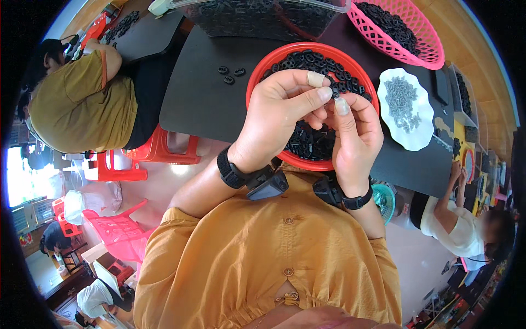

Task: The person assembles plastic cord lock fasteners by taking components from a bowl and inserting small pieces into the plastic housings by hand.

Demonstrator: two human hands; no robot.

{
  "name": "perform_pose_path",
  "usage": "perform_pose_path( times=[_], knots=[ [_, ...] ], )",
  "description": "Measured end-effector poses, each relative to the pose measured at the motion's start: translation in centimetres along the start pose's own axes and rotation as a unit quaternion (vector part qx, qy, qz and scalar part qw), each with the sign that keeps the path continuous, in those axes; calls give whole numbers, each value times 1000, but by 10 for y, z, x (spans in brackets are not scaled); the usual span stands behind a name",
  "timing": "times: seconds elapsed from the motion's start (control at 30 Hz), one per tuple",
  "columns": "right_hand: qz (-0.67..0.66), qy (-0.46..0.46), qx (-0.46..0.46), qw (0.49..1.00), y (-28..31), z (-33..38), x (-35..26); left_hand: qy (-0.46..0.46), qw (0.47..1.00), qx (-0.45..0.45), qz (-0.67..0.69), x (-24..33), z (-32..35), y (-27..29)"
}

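Head view: your left hand (pixel 274 112) pinches a small black part (pixel 335 92) between thumb and finger, above the red basin (pixel 315 48), which presumably catches dropped parts. Your right hand (pixel 357 140) curls in close beside it (whether it grips anything, you cannot tell). The white scalloped dish (pixel 425 109) of clear pieces (pixel 402 101) stands right of the basin, apparently for right-hand reach.

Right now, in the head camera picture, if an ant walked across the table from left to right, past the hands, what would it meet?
Three loose black pieces → red bowl full of black pieces → white dish of clear bits.
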State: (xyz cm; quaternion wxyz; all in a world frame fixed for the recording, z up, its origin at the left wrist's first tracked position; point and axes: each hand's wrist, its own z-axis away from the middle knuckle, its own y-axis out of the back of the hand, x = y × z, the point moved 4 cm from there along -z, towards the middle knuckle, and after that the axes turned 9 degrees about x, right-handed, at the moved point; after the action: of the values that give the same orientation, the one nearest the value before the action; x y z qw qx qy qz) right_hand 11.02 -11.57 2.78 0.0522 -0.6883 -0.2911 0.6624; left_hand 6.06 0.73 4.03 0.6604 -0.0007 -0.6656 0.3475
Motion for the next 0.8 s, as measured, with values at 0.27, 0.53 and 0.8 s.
perform_pose_path(
  times=[0.27, 0.53, 0.8],
  knots=[
    [15, 0, 9, 1000, -1, 2, 6, -75, 996, 53, 11, -1, 6, 3],
    [27, 22, 24, 999, 3, 1, 11, -129, 987, 85, -40, -4, 11, -2],
    [-12, -4, 29, 999, 2, 3, 12, -207, 971, 88, -79, -9, 15, -2]
  ],
)
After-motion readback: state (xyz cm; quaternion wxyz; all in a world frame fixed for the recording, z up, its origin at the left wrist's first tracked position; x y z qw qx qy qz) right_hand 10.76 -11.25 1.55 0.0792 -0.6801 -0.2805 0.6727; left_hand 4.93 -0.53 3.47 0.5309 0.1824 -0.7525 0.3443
